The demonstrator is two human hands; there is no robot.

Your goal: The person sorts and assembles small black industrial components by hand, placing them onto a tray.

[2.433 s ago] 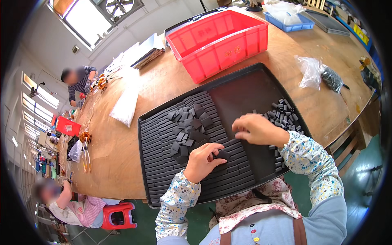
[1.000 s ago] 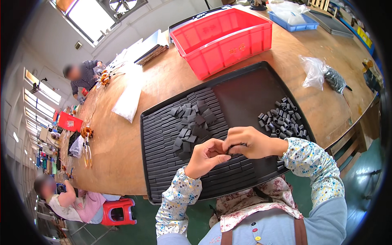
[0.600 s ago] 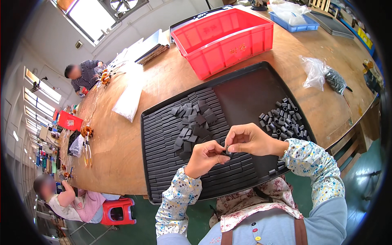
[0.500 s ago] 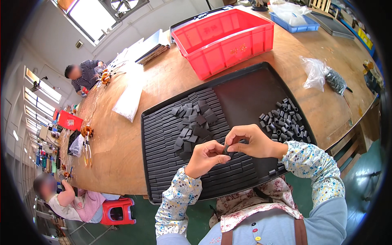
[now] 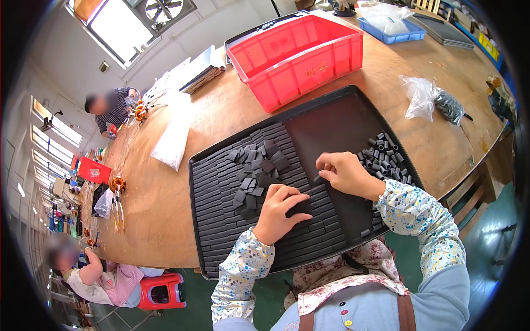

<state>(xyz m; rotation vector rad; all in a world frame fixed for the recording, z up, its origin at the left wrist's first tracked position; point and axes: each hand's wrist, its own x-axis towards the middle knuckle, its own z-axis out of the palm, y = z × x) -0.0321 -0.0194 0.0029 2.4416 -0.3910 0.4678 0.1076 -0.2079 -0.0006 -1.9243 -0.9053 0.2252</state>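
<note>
Black tray (image 5: pixel 317 124) lay aslant on the wooden table (image 5: pixel 141 220), near side toward the worker. Its left part was packed with rows of slim black strips (image 5: pixel 212 204); a loose heap of flat black squares (image 5: pixel 257 172) sat on top of them. Right part mostly bare, with short black tubes (image 5: pixel 386 157) piled toward the right rim and a few more nearer the worker. Left hand (image 5: pixel 280 212) was over the rows, just on the near side of the heap; its grip stood well parted, a dark flat piece (image 5: pixel 301 207) showing between thumb and forefinger, though I could not tell whether it was held. Right hand (image 5: pixel 346 174) was left of the tubes, its grip nearly together, fingers bent; a small dark piece (image 5: pixel 318 180) showed at the fingertips, by the right edge of the rows. Held or resting: could not tell. Red bin (image 5: pixel 301 77) stood just beyond the tray's far rim. Farther right, a clear bag (image 5: pixel 419 96) lay beside a bundle of dark parts (image 5: pixel 450 106).
</note>
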